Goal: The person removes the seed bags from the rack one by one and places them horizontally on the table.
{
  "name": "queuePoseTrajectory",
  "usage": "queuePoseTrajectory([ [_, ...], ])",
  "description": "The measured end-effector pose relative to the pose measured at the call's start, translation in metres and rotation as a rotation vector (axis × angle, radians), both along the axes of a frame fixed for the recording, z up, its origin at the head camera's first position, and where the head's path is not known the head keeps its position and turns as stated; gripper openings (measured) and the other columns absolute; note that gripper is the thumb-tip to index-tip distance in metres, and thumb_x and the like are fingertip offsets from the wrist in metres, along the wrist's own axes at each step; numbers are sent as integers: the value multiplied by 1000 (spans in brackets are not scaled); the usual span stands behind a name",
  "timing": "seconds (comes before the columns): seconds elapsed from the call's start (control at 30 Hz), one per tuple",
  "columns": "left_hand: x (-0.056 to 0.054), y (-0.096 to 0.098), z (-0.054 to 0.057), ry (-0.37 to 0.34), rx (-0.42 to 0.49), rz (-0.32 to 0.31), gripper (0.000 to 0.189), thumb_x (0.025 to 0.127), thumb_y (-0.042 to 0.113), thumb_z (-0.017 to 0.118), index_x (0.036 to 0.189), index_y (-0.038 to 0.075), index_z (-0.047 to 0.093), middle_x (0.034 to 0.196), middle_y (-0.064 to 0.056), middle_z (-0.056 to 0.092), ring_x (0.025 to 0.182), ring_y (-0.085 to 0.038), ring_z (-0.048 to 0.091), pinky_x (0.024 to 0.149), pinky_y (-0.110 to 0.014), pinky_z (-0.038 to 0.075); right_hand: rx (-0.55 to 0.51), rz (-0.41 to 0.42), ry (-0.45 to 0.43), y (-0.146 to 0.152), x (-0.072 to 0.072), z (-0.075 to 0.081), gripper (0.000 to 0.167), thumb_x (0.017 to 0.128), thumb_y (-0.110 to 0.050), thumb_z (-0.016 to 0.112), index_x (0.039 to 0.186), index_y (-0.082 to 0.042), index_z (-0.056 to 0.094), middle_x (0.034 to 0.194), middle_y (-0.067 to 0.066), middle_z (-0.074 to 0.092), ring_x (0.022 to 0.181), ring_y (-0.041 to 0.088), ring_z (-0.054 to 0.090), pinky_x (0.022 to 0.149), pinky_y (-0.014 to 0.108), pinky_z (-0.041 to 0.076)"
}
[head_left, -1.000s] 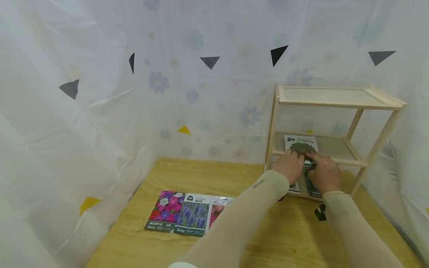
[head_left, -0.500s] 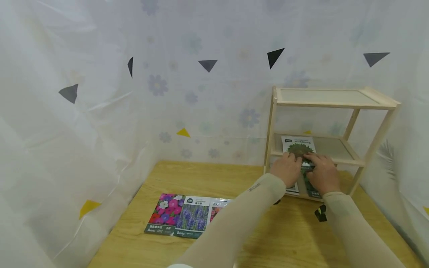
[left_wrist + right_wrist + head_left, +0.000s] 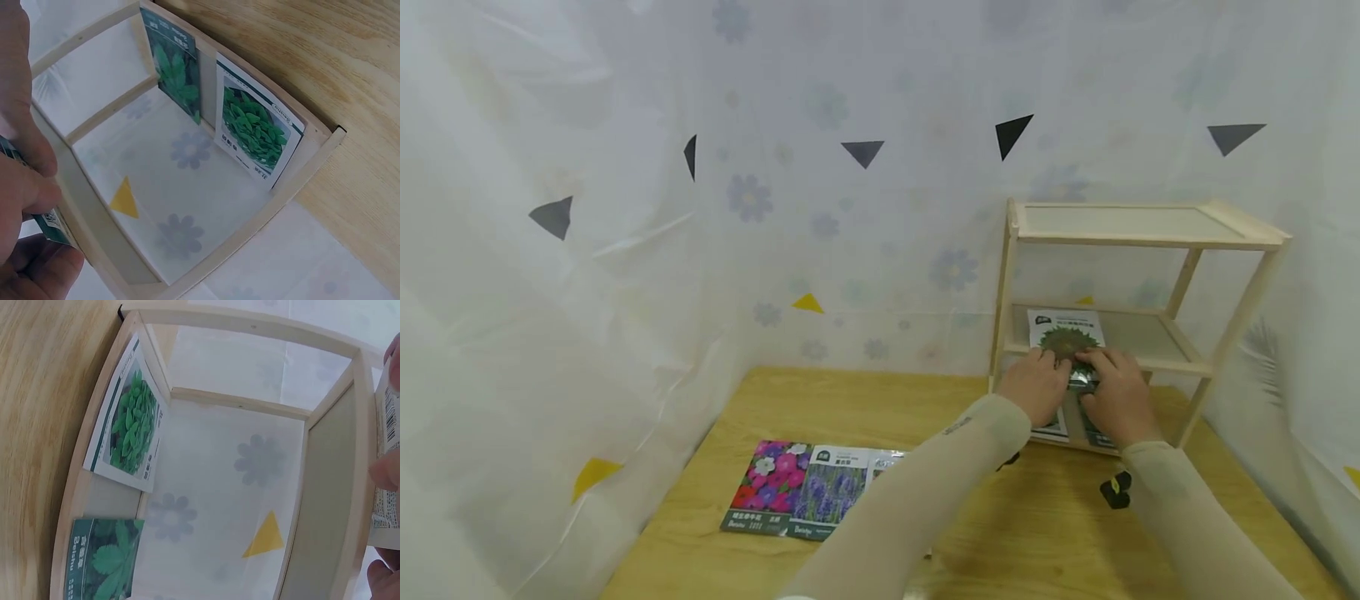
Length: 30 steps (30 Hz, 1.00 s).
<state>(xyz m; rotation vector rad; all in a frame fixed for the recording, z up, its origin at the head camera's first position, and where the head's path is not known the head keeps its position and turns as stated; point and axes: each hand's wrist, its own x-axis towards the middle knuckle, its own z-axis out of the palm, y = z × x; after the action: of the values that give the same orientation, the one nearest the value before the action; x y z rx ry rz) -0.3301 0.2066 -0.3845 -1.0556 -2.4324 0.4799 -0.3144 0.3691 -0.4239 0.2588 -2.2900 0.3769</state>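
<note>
A seed packet (image 3: pixel 1066 323) with a green spiky-leaved plant on its front lies on the middle shelf of a small wooden rack (image 3: pixel 1142 243), its near end reaching the shelf's front edge. My left hand (image 3: pixel 1036 387) pinches the near left corner; the left wrist view shows the packet's green edge (image 3: pixel 55 229) between thumb and fingers. At the near right corner, my right hand (image 3: pixel 1120 398) pinches it too, the thumb on the barcoded back in the right wrist view. Below, a white-bordered leafy packet (image 3: pixel 128 422) and a dark green packet (image 3: pixel 106 557) stand on the bottom shelf.
On the wooden table (image 3: pixel 850 398) to the left lie several flower packets in a row, including a pink-and-red one (image 3: pixel 767 483) and a lavender one (image 3: pixel 827 496). My left sleeve partly covers the row. A small black object (image 3: pixel 1116 490) sits before the rack. Patterned sheeting hangs behind.
The head view tips slightly, so everything sits a little lower in it. Both hands keep their grip on the packet, which shifts slightly towards the shelf front; a glint shows near its lower edge.
</note>
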Motion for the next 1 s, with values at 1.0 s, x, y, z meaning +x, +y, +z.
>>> queuePoseTrajectory([
  [1.0,16,-27,-26,-454,638,-57,63,94,66,33,142,28,47,152,0,32,133,-16,40,104,-31,41,-269,-16,-67,-18,49,-7,57,69,9,65,125,0,61,140,24,38,111,47,44,59,43,40],
])
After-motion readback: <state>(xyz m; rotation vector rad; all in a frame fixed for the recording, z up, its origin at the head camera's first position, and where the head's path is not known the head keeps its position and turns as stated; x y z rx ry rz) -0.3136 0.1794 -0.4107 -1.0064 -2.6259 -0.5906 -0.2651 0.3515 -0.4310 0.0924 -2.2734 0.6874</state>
